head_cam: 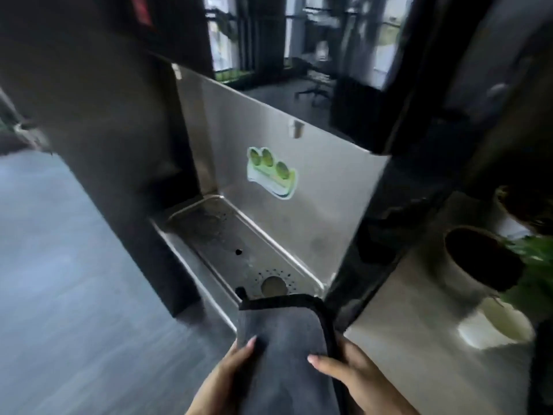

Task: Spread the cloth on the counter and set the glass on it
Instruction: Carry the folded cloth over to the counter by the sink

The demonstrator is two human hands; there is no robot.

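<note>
A grey cloth (284,339) with a black bound edge is held in front of me at the bottom centre. My left hand (227,372) grips its left side, thumb on top. My right hand (353,375) grips its right side, thumb pressed on the fabric. The cloth hangs just in front of a steel drip tray (209,241) of a tall dark dispenser. A pale counter (419,339) lies to the right. No glass is in view. The picture is blurred.
The dispenser's steel back panel (329,187) carries a green sticker (270,172). Potted plants stand on the counter at right: a dark pot (466,265) with green leaves and a white saucer (496,327). Grey floor (74,295) spreads to the left.
</note>
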